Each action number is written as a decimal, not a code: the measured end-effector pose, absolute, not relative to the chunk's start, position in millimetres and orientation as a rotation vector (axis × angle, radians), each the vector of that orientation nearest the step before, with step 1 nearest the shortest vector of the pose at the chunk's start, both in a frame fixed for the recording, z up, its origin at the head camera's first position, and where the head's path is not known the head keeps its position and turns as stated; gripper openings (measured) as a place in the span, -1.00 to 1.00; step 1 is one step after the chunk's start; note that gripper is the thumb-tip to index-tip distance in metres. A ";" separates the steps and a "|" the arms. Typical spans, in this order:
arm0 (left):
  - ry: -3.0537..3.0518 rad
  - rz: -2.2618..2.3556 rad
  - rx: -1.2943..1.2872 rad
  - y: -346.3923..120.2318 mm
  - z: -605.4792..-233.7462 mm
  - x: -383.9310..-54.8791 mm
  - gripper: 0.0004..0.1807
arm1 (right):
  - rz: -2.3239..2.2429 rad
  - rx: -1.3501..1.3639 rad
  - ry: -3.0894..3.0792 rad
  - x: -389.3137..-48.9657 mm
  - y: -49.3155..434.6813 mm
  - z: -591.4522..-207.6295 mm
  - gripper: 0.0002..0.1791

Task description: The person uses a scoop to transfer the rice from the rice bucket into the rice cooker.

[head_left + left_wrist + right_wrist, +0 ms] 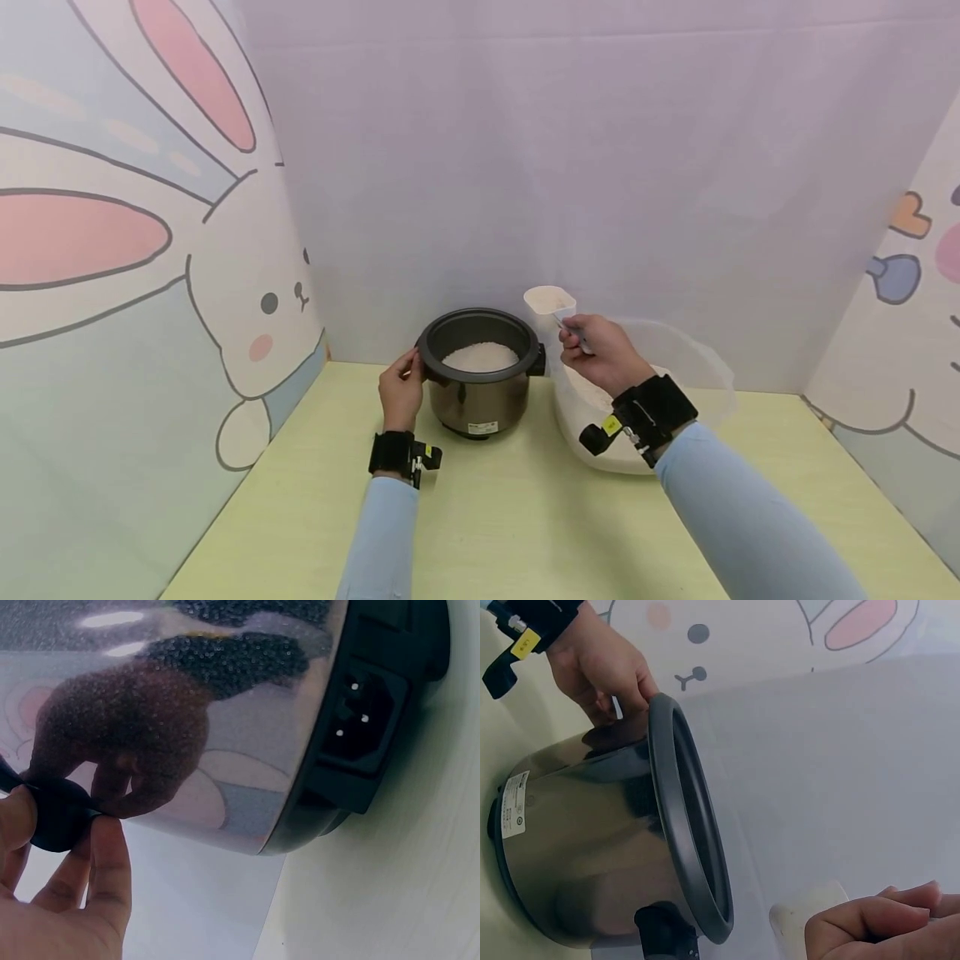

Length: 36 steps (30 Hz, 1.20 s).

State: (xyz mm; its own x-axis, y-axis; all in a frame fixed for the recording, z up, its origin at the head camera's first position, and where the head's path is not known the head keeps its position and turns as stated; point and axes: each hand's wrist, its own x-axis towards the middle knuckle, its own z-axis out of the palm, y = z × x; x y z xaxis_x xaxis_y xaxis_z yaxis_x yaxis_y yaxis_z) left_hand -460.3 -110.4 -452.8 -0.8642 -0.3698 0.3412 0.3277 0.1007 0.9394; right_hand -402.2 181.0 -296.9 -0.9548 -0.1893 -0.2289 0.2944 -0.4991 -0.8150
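A dark rice cooker [480, 404] stands lidless on the table, with white rice [482, 357] in its pot. My left hand [401, 392] is at its left side; in the left wrist view the thumb and fingers pinch the small black side handle [64, 817]. To the right of the cooker, my right hand [603, 354] grips the handle of a white scoop [551, 302], which looks filled with rice. The scoop is raised, above the cooker's rim level. Below the right hand sits a translucent white bin [573, 429] with rice inside, partly hidden by hand and wrist.
The pale yellow-green table [487, 517] stretches in front of the cooker and bin. Behind them hangs a plain light curtain [600, 167]. A rabbit-printed panel [240, 333] stands at the left. The cooker's power socket [364, 720] shows with no cord in it.
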 end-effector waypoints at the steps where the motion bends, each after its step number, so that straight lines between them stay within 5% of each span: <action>1: -1.882 -1.815 0.039 -110.3 -452.9 -460.1 -0.74 | -2.490 0.156 1.403 -402.6 178.7 -296.8 -0.57; 8: -1.876 -1.825 0.034 -109.4 -454.1 -461.3 -0.73 | -2.444 0.118 1.524 -403.0 165.8 -296.3 -0.86; 14: -1.877 -1.811 0.028 -108.8 -453.7 -461.2 -0.74 | -2.376 0.007 1.697 -405.1 157.7 -298.7 -0.56; 23: -1.880 -1.809 0.031 -109.2 -453.2 -460.5 -0.74 | -2.252 -0.022 1.965 -409.9 149.1 -306.0 -0.38; 36: -1.865 -1.832 0.036 -109.2 -453.5 -461.9 -0.74 | -2.039 -0.072 2.320 -409.7 145.7 -315.7 -0.43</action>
